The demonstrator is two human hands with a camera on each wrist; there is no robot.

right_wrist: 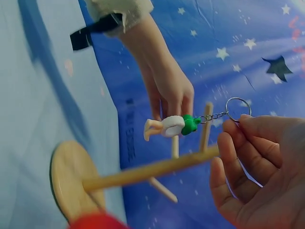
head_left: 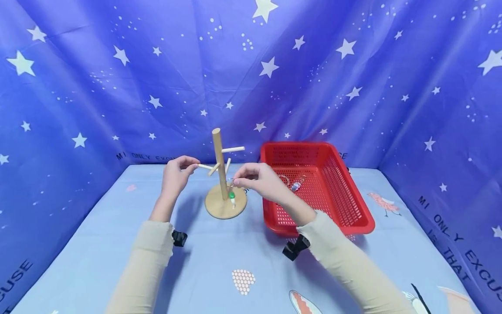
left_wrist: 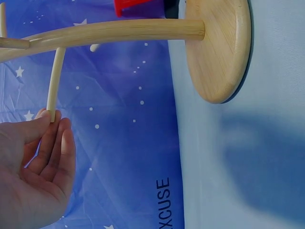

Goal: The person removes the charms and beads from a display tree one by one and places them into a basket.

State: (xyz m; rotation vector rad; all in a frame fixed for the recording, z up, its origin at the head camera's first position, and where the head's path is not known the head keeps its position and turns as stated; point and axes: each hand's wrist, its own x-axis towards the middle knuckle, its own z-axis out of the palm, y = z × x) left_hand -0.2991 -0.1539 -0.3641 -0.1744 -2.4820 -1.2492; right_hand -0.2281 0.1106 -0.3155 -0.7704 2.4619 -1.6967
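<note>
A wooden stand (head_left: 220,174) with a round base and several side pegs stands on the table. My left hand (head_left: 176,176) pinches the tip of its left peg (left_wrist: 56,83) between thumb and fingers. On the other side of the post, my right hand (head_left: 260,181) pinches the metal ring (right_wrist: 228,109) of a keychain. From its short chain hangs a small figure (right_wrist: 172,126) with a green top, a white body and pale legs. In the head view the figure (head_left: 232,197) overlaps the stand's base, close beside the post.
A red perforated basket (head_left: 362,224) stands right of the stand, under my right forearm. Inside lie more keychains, one with a bluish-white charm (head_left: 296,186). A blue star-printed cloth (head_left: 196,65) rises behind and beside the table with its light-blue patterned cover (head_left: 211,279).
</note>
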